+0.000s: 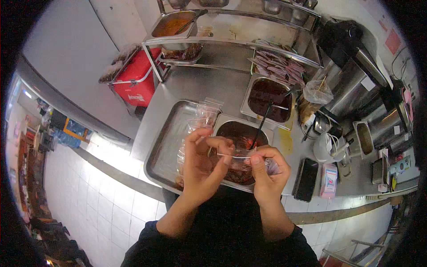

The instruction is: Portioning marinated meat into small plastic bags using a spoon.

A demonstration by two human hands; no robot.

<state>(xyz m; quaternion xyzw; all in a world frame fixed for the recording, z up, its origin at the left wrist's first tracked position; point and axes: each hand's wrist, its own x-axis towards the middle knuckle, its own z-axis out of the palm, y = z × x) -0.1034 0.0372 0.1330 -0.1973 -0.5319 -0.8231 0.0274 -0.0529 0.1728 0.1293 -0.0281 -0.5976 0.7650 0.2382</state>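
Between my hands a small clear plastic zip bag is stretched, its pale seal line running across the top. My left hand pinches the bag's left corner between thumb and fingers. With thumb and forefinger my right hand grips the other corner; crumpled clear plastic shows at its palm. Below the bag sits a steel pan of dark red sauce, with a black-handled utensil standing in it. To the left, a row of clear zip bags lies along a shallow steel tray, partly hidden by my left hand.
Behind is a second steel pan of dark sauce, near a pile of filled packets. A steel shelf spans the back. A phone and pink-white packet lie at right. A red cooler box stands left.
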